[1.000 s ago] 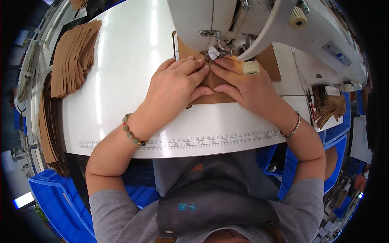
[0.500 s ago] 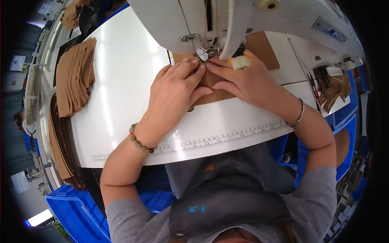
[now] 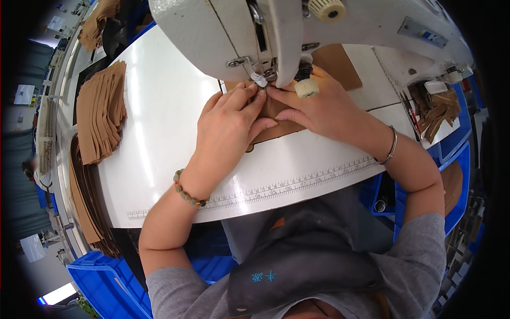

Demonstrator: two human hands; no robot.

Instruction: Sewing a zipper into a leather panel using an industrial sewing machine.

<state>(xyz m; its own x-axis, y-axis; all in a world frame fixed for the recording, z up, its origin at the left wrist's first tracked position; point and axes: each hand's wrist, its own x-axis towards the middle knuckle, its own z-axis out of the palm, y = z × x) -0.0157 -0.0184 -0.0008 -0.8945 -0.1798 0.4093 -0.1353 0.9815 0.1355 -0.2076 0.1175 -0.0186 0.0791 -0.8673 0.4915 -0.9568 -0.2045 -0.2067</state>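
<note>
Under the white sewing machine (image 3: 228, 32) lies a flat brown piece of leather-like material (image 3: 270, 109); another part of brown material shows beyond my right hand. My left hand (image 3: 226, 122) grips the piece left of the presser foot (image 3: 259, 80), index finger close to the foot and thumb pointing inward. From the other side, my right hand (image 3: 324, 103) pinches the same piece, its fingertips beside the needle area and partly behind a cream knob (image 3: 306, 87). The two thumbs almost meet over the material. The machine's foot and my fingers hide the stitching spot.
Stacked brown pieces (image 3: 101, 114) lie on the table's left edge, with more long strips (image 3: 87, 202) hanging below. A printed ruler (image 3: 255, 194) runs along the white tabletop's front. Blue bins (image 3: 106, 282) stand at lower left and right. Brown scraps (image 3: 438, 109) sit at far right.
The view has shifted slightly, so the machine looks a little larger and further left. Both hands keep nearly the same hold on the brown piece by the presser foot.
</note>
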